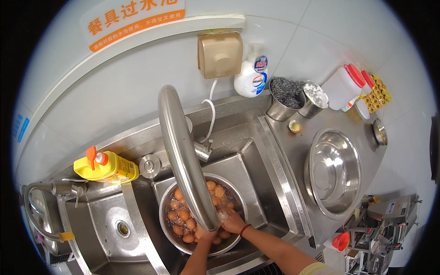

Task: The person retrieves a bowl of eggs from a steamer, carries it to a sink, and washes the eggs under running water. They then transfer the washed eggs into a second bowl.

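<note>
A round stainless steel basin (pixel 244 208) sits in the sink compartment (pixel 237 168), holding many brown eggs (pixel 184 215) in water. A thick, curved steel faucet (pixel 178 147) arches over it and hides part of the eggs. My left hand (pixel 206 234) is down among the eggs at the basin's near side, its fingers hidden by the faucet's end and the water. Just right of the spout, my right hand (pixel 233 221) reaches into the basin where the water looks disturbed. A red bracelet (pixel 244 230) circles that wrist. What either hand grips does not show.
On the left are a second sink compartment (pixel 103 220), another faucet (pixel 41 237) and a yellow detergent jug (pixel 106 168). The right counter bears a large steel bowl (pixel 335 172), a cracked eggshell (pixel 295 127), a pot of steel wool (pixel 283 103) and a white pump bottle (pixel 249 79).
</note>
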`<state>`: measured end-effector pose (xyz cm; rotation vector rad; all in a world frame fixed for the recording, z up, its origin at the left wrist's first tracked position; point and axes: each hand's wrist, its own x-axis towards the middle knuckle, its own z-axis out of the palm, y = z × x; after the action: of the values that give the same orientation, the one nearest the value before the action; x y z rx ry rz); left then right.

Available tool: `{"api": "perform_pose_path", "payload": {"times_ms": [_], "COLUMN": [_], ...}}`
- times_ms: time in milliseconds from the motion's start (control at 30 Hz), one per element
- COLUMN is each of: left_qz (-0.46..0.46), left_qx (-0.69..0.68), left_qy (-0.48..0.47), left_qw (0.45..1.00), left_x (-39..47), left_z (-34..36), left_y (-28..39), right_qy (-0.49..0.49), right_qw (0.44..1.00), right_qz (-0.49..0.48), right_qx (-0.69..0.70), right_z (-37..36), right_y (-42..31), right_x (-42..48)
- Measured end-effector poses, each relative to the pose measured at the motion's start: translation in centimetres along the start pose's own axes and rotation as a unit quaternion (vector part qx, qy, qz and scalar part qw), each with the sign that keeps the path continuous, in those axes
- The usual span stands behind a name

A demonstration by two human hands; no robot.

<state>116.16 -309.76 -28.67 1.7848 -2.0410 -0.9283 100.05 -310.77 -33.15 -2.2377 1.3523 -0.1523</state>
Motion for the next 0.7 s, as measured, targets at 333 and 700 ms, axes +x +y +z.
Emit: {"api": "perform_pose_path", "payload": {"times_ms": [333,700], "left_qz": [-0.142,0.014], "left_qx": [0.179,0.061], "left_qy": [0.047,0.024], "left_qw": [0.972,0.998], "left_x": [1.9,0.8], "left_z": [-2.2,0.4], "left_y": [-5.5,-1.7], "right_qy": [0.092,0.036], "right_qw": [0.984,0.992], "right_qz": [0.117,0.095], "right_qx": [0.1,0.073], "right_z": [-6.9,-4.2], "right_y": [-0.6,-0.2], "right_x": [2.5,1.9]}}
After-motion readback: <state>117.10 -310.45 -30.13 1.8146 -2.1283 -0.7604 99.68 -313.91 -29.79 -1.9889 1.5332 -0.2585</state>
